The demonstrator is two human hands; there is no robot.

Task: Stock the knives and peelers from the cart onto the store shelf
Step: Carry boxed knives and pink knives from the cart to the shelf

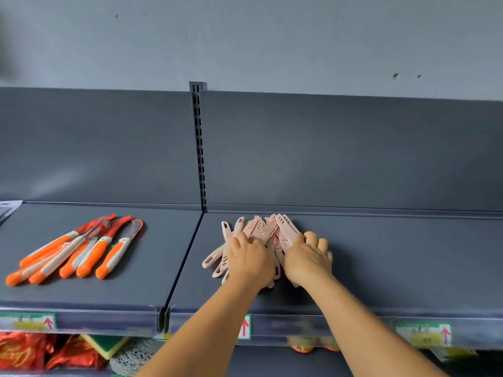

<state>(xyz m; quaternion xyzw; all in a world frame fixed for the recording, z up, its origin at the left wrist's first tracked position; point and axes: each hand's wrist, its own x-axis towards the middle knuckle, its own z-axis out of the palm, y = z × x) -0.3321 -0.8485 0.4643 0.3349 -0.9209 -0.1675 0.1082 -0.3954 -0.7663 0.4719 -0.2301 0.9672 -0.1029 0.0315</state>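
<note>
A heap of several pale pink sheathed knives [260, 229] lies on the right section of the dark grey shelf [381, 254], close to the upright divider. My left hand [249, 258] lies on the left side of the heap with its fingers curled over the knives. My right hand [309, 258] covers the right side, fingers curled round the knives there. Much of the heap is hidden under both hands. Several orange-and-white handled knives [79, 251] with red blade guards lie fanned out on the left shelf section.
A slotted metal upright [200, 148] splits the shelf's back panel. Price tags with red arrows [244, 326] line the front edge. Below sit red snack packets [24, 352], a sponge [106, 345] and jars. A packaged item's corner [9, 209] shows at far left.
</note>
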